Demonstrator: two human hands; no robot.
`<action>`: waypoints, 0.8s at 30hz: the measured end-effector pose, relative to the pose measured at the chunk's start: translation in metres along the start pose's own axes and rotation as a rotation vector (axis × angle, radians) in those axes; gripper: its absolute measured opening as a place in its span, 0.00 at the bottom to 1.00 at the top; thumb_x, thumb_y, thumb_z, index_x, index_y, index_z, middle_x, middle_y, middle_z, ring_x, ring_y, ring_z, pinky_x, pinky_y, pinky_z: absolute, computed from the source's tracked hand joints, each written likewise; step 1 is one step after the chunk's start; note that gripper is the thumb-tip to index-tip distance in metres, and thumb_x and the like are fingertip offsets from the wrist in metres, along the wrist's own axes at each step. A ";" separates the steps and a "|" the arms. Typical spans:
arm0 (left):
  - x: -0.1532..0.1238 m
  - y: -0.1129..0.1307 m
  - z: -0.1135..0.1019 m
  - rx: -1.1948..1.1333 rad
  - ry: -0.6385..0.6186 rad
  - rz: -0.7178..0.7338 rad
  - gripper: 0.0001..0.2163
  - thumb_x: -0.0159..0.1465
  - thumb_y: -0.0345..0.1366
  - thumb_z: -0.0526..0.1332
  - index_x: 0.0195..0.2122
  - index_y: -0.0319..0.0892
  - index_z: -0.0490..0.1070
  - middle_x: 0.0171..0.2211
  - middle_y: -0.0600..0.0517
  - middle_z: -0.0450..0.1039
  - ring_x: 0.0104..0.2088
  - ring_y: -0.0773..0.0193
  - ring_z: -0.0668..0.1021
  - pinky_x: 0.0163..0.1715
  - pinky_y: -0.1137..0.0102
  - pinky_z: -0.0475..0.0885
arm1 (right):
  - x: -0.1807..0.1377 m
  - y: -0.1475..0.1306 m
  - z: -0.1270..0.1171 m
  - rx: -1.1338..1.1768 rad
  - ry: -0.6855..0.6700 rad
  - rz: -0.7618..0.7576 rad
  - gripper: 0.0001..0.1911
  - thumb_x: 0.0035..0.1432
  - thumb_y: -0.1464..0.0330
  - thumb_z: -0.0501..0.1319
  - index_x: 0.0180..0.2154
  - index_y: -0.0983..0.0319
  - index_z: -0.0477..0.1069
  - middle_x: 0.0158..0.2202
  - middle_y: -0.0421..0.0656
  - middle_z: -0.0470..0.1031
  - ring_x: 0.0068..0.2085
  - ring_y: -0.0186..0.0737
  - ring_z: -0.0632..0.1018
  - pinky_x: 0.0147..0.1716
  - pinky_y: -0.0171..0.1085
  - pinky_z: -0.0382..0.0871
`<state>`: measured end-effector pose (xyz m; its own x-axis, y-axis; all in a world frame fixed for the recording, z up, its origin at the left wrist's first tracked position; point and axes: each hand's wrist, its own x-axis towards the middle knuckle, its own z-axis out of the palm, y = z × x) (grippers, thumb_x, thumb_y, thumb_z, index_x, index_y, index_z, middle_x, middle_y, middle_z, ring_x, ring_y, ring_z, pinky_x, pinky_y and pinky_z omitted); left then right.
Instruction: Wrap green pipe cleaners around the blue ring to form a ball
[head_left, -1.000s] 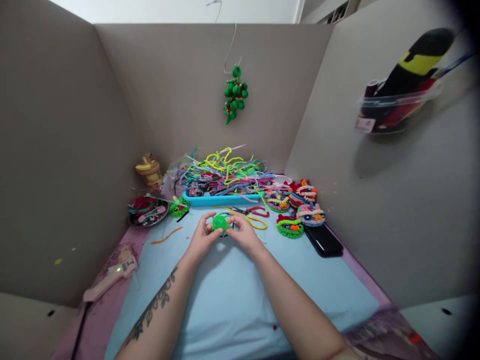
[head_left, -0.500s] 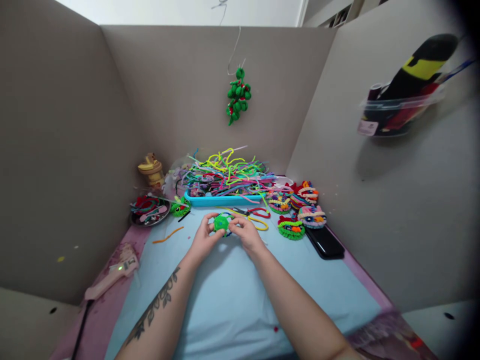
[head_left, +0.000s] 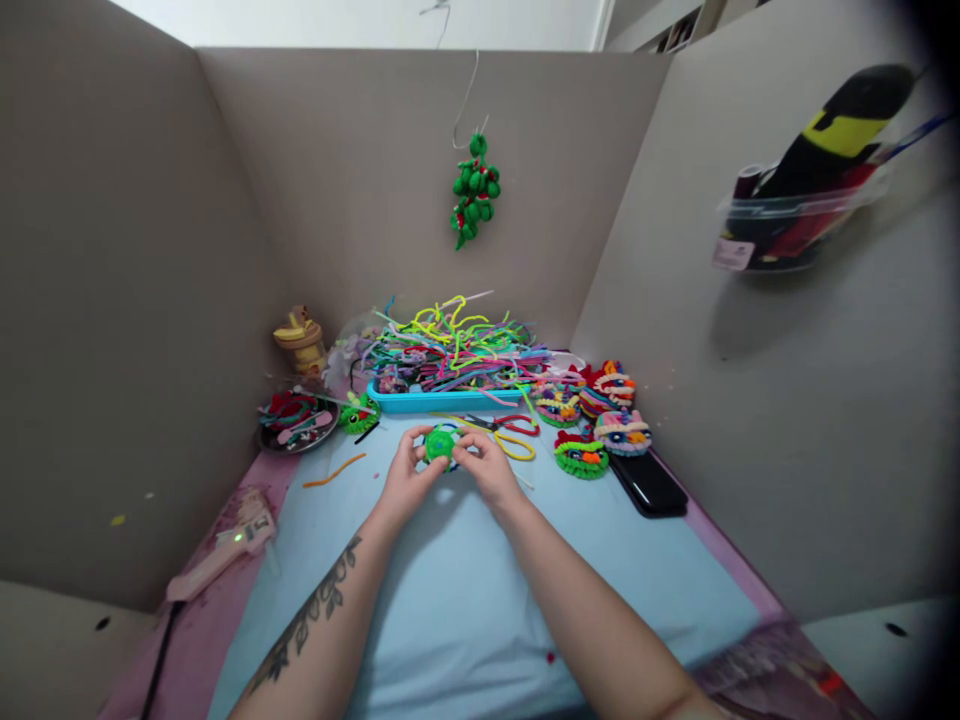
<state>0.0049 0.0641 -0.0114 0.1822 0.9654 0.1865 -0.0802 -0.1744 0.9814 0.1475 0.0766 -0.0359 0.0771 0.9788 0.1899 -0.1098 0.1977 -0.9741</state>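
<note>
Between my two hands is a small round green pipe-cleaner piece [head_left: 440,446] with blue at its rim, held just above the blue cloth. My left hand [head_left: 409,468] grips its left side, thumb below and fingers curled behind. With thumb and fingers pinched, my right hand [head_left: 484,462] holds its right edge; the fingers partly cover that side. Just beyond the right hand lie red-handled scissors [head_left: 525,426] and a yellow pipe cleaner or handle loop [head_left: 517,447].
A blue tray [head_left: 450,402] heaped with pipe cleaners stands at the back. Several colourful fuzzy pieces [head_left: 582,456] and a black phone [head_left: 651,487] lie right. On the left are a glue gun [head_left: 225,555], a bowl [head_left: 300,440] and an orange pipe cleaner [head_left: 334,471]. Grey panels surround the table.
Both hands keep hold of the green piece, which is turned very slightly. The whole view has shifted a little; nothing else has visibly moved.
</note>
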 end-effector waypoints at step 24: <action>0.000 0.003 -0.005 0.056 -0.013 0.017 0.22 0.54 0.36 0.62 0.49 0.43 0.56 0.37 0.49 0.73 0.37 0.64 0.75 0.39 0.69 0.67 | -0.011 -0.024 0.001 -0.330 0.186 -0.252 0.08 0.47 0.68 0.62 0.34 0.57 0.74 0.46 0.43 0.67 0.50 0.42 0.68 0.52 0.41 0.58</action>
<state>-0.0005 0.0650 -0.0084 0.1939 0.9596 0.2038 -0.0282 -0.2023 0.9789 0.1482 0.0609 -0.0142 0.2410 0.8698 0.4304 0.2544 0.3714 -0.8930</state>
